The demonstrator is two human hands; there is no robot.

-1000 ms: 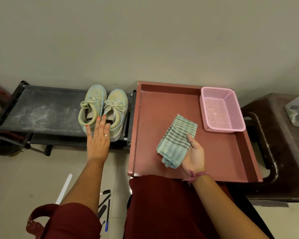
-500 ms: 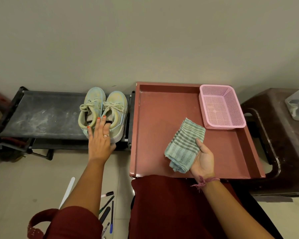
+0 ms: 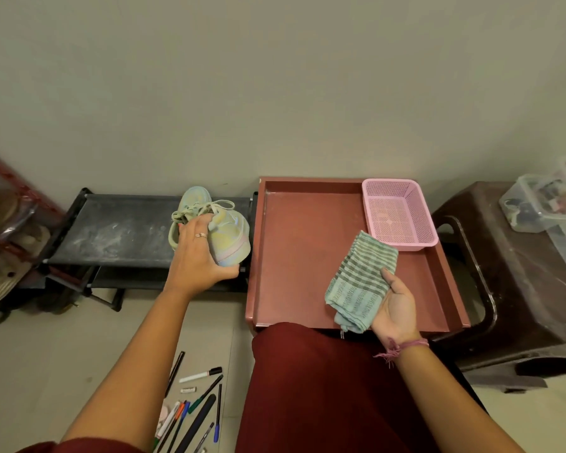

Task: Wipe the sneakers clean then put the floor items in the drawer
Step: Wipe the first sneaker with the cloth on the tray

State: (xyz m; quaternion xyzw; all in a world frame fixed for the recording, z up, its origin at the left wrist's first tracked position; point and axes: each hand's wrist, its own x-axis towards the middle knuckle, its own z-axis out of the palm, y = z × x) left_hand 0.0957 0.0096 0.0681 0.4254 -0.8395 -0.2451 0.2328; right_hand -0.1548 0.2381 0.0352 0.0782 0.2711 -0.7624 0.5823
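You have a dusty black rack (image 3: pixel 118 230) at centre left bearing one sneaker (image 3: pixel 190 204), a red drawer (image 3: pixel 294 256) holding a pink basket (image 3: pixel 399 214), and pens (image 3: pixel 190 410) on the floor (image 3: pixel 30 371) at bottom.

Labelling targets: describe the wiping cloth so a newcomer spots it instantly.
Start at the open red-brown drawer right of the black shoe rack. Near its right side, just in front of the pink basket, the right hand holds the cloth: folded, pale green with grey stripes, the only fabric there.
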